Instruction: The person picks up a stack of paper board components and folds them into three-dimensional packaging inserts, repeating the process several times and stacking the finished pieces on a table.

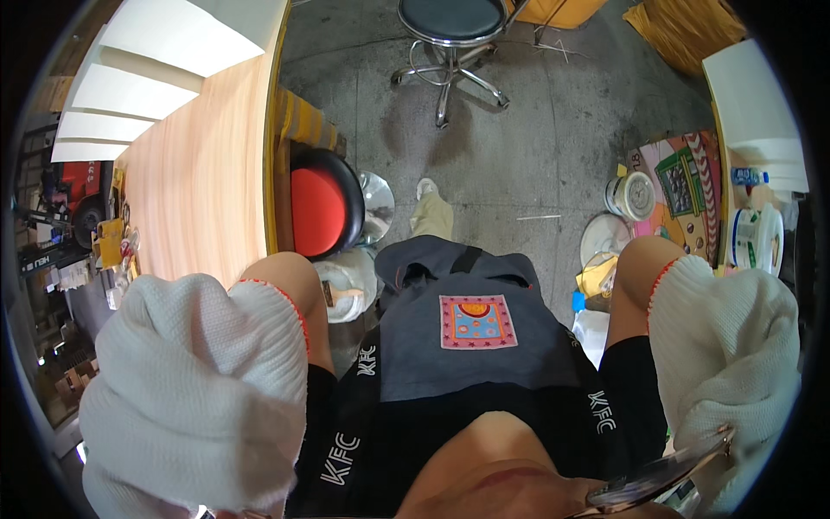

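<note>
Both my arms are bent, with the elbows out to the sides and the forearms raised close to the camera. White knitted covering with an orange-red edge wraps each forearm: a left sleeve (pixel 199 381) and a right sleeve (pixel 726 372). Past these bulky folds, my left hand and my right hand do not show; the forearms run out of the picture at its lower edge. Nothing held can be seen. Between my arms hangs a grey apron (pixel 415 368) with a pink-bordered square patch (pixel 477 322) and black straps.
A wood-grain table (pixel 199 164) with white panels (pixel 181 35) stands left. Beside it are a red-and-black round stool (pixel 324 208) and a white bucket (pixel 350 268). A wheeled chair (pixel 454 19) stands ahead. On the right are a lidded tub (pixel 635 195) and a printed carton (pixel 692 186).
</note>
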### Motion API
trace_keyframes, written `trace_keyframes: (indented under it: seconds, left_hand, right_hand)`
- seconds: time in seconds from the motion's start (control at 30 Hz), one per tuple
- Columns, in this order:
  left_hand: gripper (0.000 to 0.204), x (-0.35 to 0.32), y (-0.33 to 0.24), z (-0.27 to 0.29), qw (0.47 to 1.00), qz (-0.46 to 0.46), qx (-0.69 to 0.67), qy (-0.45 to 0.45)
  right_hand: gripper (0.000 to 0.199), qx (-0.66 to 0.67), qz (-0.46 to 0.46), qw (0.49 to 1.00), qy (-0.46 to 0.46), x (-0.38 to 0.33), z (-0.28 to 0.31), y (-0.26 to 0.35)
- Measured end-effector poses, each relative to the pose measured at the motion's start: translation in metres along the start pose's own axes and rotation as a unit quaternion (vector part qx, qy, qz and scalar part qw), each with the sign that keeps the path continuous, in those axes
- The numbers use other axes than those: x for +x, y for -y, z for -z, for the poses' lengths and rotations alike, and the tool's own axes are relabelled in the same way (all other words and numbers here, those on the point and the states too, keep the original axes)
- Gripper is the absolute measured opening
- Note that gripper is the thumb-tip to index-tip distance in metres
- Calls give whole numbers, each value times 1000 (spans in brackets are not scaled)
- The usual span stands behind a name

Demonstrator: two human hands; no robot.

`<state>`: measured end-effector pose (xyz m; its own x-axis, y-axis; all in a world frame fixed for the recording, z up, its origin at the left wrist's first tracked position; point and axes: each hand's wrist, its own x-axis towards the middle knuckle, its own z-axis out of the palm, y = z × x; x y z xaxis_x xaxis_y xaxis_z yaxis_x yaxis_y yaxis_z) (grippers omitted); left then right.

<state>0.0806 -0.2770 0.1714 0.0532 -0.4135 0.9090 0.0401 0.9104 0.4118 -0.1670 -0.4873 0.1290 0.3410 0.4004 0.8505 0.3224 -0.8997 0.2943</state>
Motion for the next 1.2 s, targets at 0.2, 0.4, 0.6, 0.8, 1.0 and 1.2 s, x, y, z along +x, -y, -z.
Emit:
trace_keyframes:
  seconds: [0.2,0.4,0.6,0.8,1.0,1.2]
  left_hand:
    - [28,22,53,85,994,-104,-14,-31]
    - [23,3,132,151,970,-189,-67,-134]
    - [27,-109,202,198,846,387,260,-259]
    - [33,-183,245,168,698,586,101,-399]
    - [27,-158,308,144,627,626,206,-415]
    - [28,-84,388,141,604,664,236,-372]
  right_hand:
    - [37,33,-33,999,2,16,-51,-75]
    - [38,39,-214,976,-26,11,-116,-157]
    - [37,185,-558,809,-7,-92,-243,-293]
    - [61,-44,-641,715,276,-283,-296,-449]
    - [77,-120,-608,672,406,-400,-337,-578]
    - [76,-56,-640,664,383,-453,-357,-635]
